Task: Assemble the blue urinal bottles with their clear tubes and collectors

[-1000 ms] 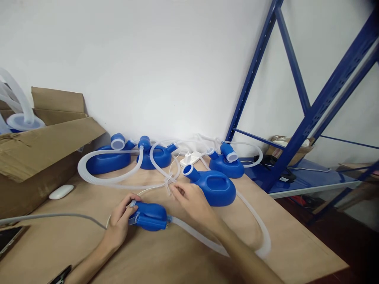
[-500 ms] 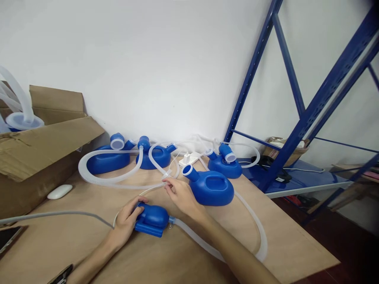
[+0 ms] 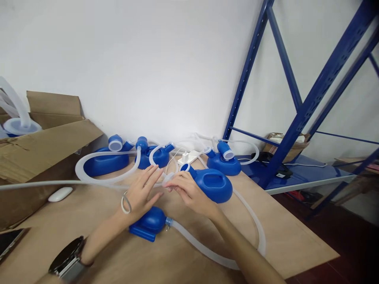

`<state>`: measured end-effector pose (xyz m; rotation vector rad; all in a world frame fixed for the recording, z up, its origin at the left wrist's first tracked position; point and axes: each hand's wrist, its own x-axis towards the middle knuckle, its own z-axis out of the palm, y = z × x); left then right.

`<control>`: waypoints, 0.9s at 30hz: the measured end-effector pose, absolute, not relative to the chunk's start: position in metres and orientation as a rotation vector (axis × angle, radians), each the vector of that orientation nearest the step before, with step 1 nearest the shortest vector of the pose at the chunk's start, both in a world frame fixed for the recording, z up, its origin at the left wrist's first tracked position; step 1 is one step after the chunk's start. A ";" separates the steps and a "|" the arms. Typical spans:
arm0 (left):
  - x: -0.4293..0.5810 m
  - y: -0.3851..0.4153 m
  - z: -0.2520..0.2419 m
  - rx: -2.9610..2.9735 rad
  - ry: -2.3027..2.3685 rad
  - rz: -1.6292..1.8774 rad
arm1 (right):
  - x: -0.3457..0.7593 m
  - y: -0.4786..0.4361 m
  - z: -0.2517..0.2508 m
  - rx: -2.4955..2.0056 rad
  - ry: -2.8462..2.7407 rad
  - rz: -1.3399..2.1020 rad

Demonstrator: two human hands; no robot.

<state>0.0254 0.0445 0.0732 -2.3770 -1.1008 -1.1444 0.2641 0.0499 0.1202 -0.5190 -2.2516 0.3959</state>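
Observation:
My right hand is closed in a pinch on a small clear plastic piece by the translucent hoses, partly hidden by the fingers. My left hand, wearing a watch and a wrist band, is beside it with fingers spread and holds nothing. Below the hands, a blue plastic funnel head lies on its side, its left end covered by my left wrist. A translucent hose runs from its neck and curves to the right. Right of my right hand stands a blue urinal bottle with an angled spout.
Several more blue bottles with hoses stand along the wall. A cardboard box, white mouse and dark-screened device are on the left. A white power strip lies behind; a blue metal rack stands right.
My left hand has let go of the blue funnel head and risen beside my right hand, its fingers spread. My right hand stays near the same spot, at the clear plastic piece.

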 end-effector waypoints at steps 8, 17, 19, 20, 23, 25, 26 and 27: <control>0.049 0.089 0.094 -2.559 -0.960 -0.914 | 0.294 0.074 0.134 -0.582 -2.097 0.574; 0.061 0.115 0.114 -2.342 -1.068 -0.691 | 0.371 0.118 0.117 -1.378 -2.163 -0.066; 0.065 0.120 0.112 -2.364 -1.039 -0.646 | 0.375 0.121 0.104 -1.456 -2.177 -0.062; 0.068 0.122 0.112 -2.392 -1.021 -0.622 | 0.375 0.122 0.098 -1.472 -2.178 -0.060; 0.077 0.129 0.113 -2.469 -0.988 -0.576 | 0.370 0.121 0.089 -1.490 -2.158 -0.080; 0.081 0.133 0.116 -2.499 -0.981 -0.576 | 0.367 0.120 0.089 -1.494 -2.152 -0.082; 0.082 0.134 0.118 -2.510 -0.974 -0.577 | 0.366 0.118 0.090 -1.495 -2.151 -0.080; 0.083 0.135 0.119 -2.522 -0.964 -0.575 | 0.365 0.117 0.092 -1.498 -2.150 -0.076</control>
